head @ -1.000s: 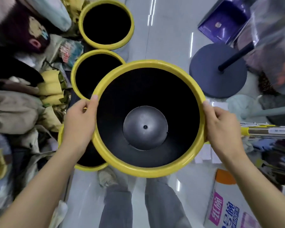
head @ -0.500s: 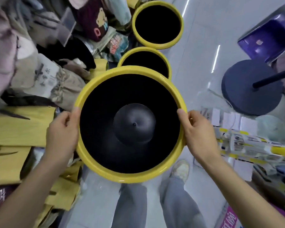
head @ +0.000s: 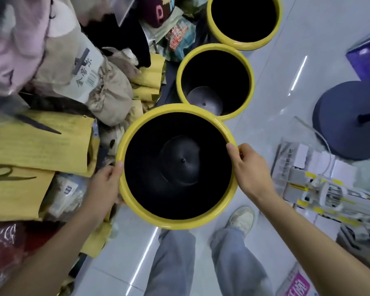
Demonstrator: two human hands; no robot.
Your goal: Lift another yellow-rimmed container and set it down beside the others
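Held bin [head: 126, 146]: between left hand [head: 103, 184] and right hand [head: 250, 169].
Second bin [head: 181, 67]: just behind it.
Third bin [head: 209, 20]: farther behind.
Bag pile [head: 51, 103]: left.
Stand base [head: 338, 124]: right.

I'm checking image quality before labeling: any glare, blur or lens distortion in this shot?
Head view: streaks of ceiling-light glare on the glossy floor; wide-angle bending at the edges; soft blur on the plastic-wrapped clothes; the held bin and both hands stay sharp.

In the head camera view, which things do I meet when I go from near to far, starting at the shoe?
Shoe → held yellow-rimmed bin, gripped by left hand and right hand → second bin → third bin.
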